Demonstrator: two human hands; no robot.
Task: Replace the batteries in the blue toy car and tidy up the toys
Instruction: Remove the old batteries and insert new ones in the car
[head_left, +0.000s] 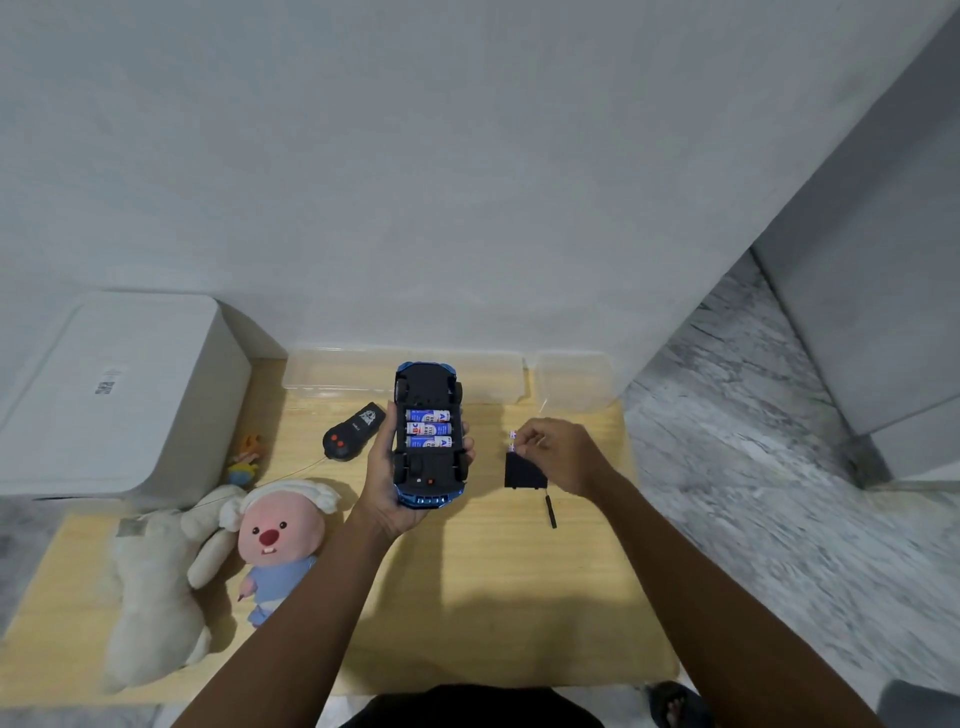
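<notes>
My left hand (387, 480) grips the blue toy car (428, 434) upside down above the wooden table (467, 597). The car's battery bay is uncovered, with three blue and white batteries (428, 429) lying in it. My right hand (558, 454) hovers over loose batteries (512, 440) on the table; its curled fingers touch them, and I cannot tell if it holds one. The black battery cover (523, 472) lies flat just below those fingers. A small black screwdriver (550, 512) lies near the cover.
A black remote control (353, 434) lies left of the car. A pink-faced plush (280, 540), a cream plush (156, 582) and a small doll (245, 460) sit at the left. Clear plastic bins (343, 371) (576, 382) stand by the wall. A white box (114, 395) stands at the far left.
</notes>
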